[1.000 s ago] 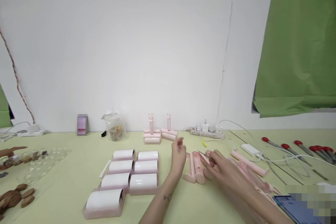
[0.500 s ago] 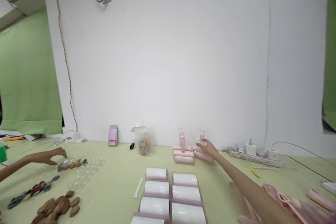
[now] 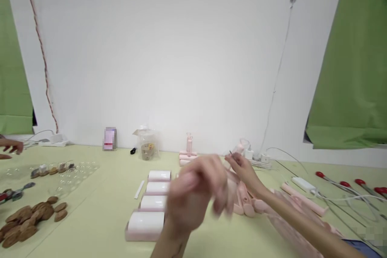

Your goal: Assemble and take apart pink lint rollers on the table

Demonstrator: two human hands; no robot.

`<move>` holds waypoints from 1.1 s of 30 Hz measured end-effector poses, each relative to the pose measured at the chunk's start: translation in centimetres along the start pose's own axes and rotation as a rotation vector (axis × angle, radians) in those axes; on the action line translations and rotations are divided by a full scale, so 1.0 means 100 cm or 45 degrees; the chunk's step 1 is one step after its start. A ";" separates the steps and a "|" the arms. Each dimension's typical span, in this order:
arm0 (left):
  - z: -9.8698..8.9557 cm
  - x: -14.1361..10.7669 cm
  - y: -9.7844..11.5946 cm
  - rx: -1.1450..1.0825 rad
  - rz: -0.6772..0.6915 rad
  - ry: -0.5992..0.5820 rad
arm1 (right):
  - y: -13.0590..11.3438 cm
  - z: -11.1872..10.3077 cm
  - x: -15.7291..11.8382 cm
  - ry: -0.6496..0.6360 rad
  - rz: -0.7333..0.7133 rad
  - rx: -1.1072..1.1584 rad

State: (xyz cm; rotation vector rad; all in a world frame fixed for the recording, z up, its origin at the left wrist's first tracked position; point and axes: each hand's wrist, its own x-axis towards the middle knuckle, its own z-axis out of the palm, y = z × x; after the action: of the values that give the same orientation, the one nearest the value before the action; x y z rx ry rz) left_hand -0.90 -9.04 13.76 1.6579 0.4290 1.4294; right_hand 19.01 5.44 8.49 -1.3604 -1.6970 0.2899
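Observation:
My left hand [image 3: 201, 193] is raised in the middle foreground, smeared by motion, with fingers bent. It covers part of the rows of white rolls in pink holders [image 3: 146, 223]. Farther back on the right, my right hand [image 3: 243, 169] has thumb and fingers pinched on a thin metal tool [image 3: 231, 153], of which only a short dark end shows. A blurred pink piece with a clear loop [image 3: 242, 145] appears just behind these fingers; whether they hold it too is unclear. Pink plastic parts [image 3: 243, 199] lie below my right wrist. Slim pink pieces [image 3: 189, 145] stand on stacked pink rolls [image 3: 184, 157].
A co-worker's hand [image 3: 12, 147] is at the far left, near a clear bubbled tray [image 3: 75, 175] and brown oval pieces [image 3: 30, 219]. A plastic bag [image 3: 148, 145] stands by the wall. Cables [image 3: 341, 197] and red-ended tools [image 3: 344, 184] lie right.
The view has turned right. My left hand has come into the middle foreground. My right hand has drawn away from the stacked pink rolls, and one standing pink piece is gone from there.

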 end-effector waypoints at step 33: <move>0.023 -0.038 -0.113 -0.787 -0.946 0.606 | 0.029 -0.067 -0.108 -0.283 0.116 0.450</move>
State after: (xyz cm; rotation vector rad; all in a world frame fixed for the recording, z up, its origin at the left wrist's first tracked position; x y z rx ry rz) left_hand 3.31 -6.51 2.67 0.5530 0.6906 1.1860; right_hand 25.72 -5.13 4.90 -1.1740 -1.6664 0.7805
